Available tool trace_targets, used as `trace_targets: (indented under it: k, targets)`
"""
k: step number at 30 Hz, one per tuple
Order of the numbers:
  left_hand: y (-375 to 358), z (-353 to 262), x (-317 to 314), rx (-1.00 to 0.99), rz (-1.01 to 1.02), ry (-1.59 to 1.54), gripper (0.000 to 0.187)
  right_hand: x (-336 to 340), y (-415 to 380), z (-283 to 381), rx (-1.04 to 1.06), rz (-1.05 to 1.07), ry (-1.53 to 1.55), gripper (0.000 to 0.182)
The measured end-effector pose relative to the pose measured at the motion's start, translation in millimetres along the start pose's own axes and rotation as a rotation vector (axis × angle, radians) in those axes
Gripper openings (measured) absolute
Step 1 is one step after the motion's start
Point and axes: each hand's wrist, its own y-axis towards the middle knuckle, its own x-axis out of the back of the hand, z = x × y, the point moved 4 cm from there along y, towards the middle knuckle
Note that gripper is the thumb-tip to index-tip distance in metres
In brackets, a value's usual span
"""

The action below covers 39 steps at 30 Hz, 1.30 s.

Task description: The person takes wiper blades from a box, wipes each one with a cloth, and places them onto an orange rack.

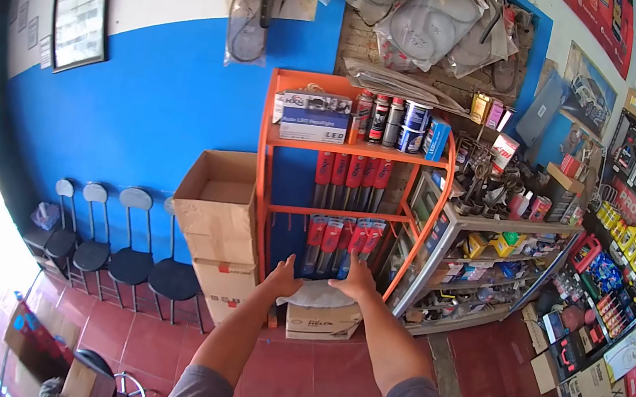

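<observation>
Both my arms reach forward toward an orange metal rack. My left hand (284, 279) is at the rack's lower left, its fingers stretched and apart. To the right, my right hand (356, 279) also has its fingers spread, with the thumb pointing inward. Between and just below the hands lies a pale, plastic-looking bundle (315, 293) on top of a cardboard box (322, 323). Whether the hands touch the bundle is hard to make out. Red-topped wiper blade packs (335, 235) hang right behind the hands.
The orange rack (359, 152) carries a headlight box (314, 118) and several cans. Stacked cartons (223, 237) stand at left, beside black chairs (130, 266). A glass display case (483, 268) stands at right. Bottles fill shelves (634, 243) farther right.
</observation>
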Motion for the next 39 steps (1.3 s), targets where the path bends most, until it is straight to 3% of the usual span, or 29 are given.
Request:
trace_targets:
  k: [2, 4, 7, 10, 15, 19, 21, 23, 26, 31, 36, 39]
  targets:
    - [-31.5, -7.7, 19.9, 0.001, -0.025, 0.02, 0.099, 0.0, -16.1, 23.1, 0.042, 0.017, -0.037, 0.112]
    - [-64.2, -2.1, 31.4, -0.04, -0.097, 0.064, 0.097, 17.7, -54.2, 66.1, 0.079, 0.09, 0.0, 0.111]
    - [-136.5, -2.0, 53.8, -0.035, -0.143, 0.057, 0.095, 2.0, -103.7, 96.8, 0.167, 0.192, 0.058, 0.114]
    - [-224.1, -1.9, 66.6, -0.035, -0.137, 0.059, 0.089, -25.9, -155.9, 124.9, 0.262, 0.03, 0.013, 0.113]
    - [-361.7, 19.5, 94.7, 0.019, -0.171, 0.043, 0.084, -50.1, -248.2, 204.9, 0.236, 0.214, -0.025, 0.123]
    - [-432.2, 97.2, 112.8, 0.084, -0.225, 0.089, 0.084, -102.3, -293.4, 271.9, 0.342, 0.305, 0.068, 0.108]
    - [-473.8, 131.0, 127.3, 0.126, -0.228, 0.152, 0.085, -123.8, -320.8, 306.2, 0.364, 0.249, 0.09, 0.102]
    - [-533.1, 137.6, 154.9, 0.118, -0.31, 0.114, 0.084, -150.1, -348.7, 342.2, 0.454, 0.285, 0.109, 0.106]
    - [-612.5, 195.6, 180.0, 0.284, -0.336, 0.084, 0.083, -210.8, -382.8, 394.4, 0.531, 0.303, 0.045, 0.124]
    - [-750.0, 283.0, 218.5, 0.437, -0.434, -0.014, 0.081, -296.3, -455.4, 501.5, 0.528, 0.49, 0.01, 0.127]
    - [-836.3, 361.7, 259.5, 0.543, -0.427, -0.139, 0.076, -388.6, -508.1, 591.6, 0.67, 0.457, 0.123, 0.127]
    - [-870.8, 401.8, 269.9, 0.643, -0.463, -0.084, 0.074, -389.6, -529.4, 641.8, 0.589, 0.551, 0.05, 0.126]
